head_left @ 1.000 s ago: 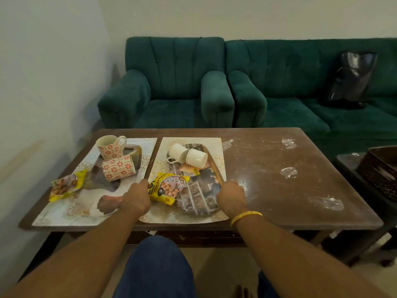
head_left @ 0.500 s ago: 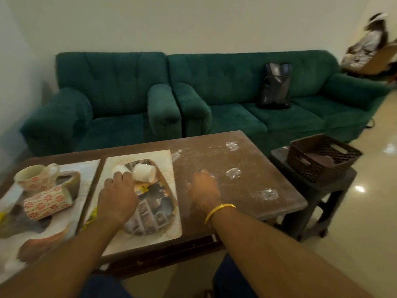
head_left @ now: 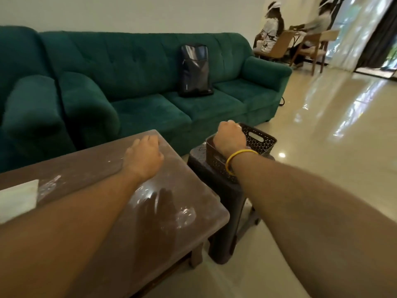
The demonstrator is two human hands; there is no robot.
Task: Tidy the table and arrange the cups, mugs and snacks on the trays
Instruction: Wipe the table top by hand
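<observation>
Centre right, the right hand curls over the basket; the left hand curls on the table corner. Contents: can't tell. Lower centre, clear wrapper looks light and slippery, so pinch its bunched edge. 1 tray corner at left edge.

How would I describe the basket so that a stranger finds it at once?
Start from the long green sofa and look in front of it, just past the right end of the brown table. There a dark stool stands, and the basket sits on it, under the right hand. Nothing else nearby has perforated brown walls with a slot handle.
</observation>
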